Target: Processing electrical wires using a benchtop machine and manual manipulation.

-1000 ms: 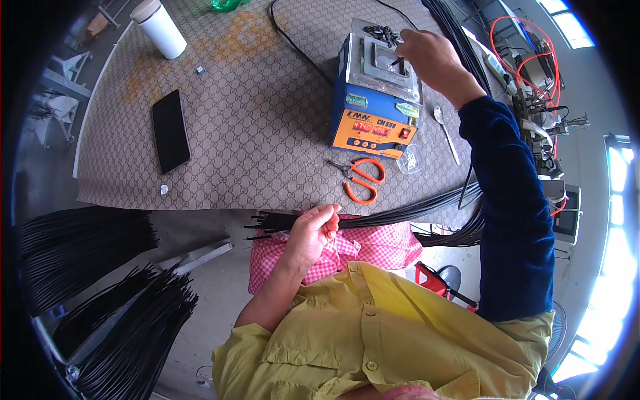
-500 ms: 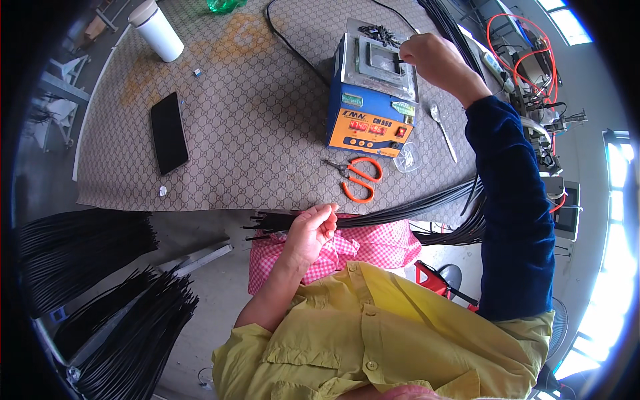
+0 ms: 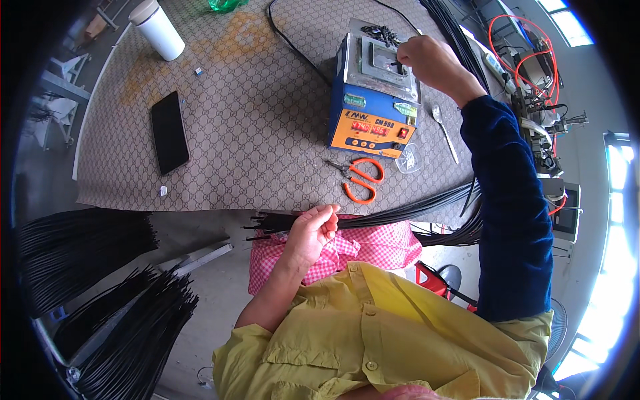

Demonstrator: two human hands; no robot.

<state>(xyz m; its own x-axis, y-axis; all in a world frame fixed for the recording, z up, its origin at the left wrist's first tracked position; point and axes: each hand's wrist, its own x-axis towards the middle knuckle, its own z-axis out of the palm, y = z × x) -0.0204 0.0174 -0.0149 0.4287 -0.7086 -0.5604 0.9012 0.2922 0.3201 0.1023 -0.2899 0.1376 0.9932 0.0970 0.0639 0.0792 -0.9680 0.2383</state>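
A blue solder pot (image 3: 372, 110) with an orange front panel and lit red display stands on the table, a square metal basin on its top. Over the basin's right side, my right hand (image 3: 430, 63) is closed with its fingers pointing down. A short dark tip, like a black cable end, shows at the fingertips; the rest is hidden by the hand. My left hand (image 3: 312, 232) rests by the table's front edge, palm up, fingers curled and thumb against the index finger, with nothing visible in them. It lies against a bundle of black cables (image 3: 400, 215).
Orange-handled cutters (image 3: 363, 179), a small clear dish (image 3: 409, 159) and a metal spoon (image 3: 445, 135) lie around the pot. Farther left are a black phone (image 3: 171, 133) and a white cup (image 3: 157, 32). More black cables (image 3: 127, 333) hang at the lower left.
My right hand has shifted slightly left over the basin, and the dark tip sits a little lower there. The left hand stays put.
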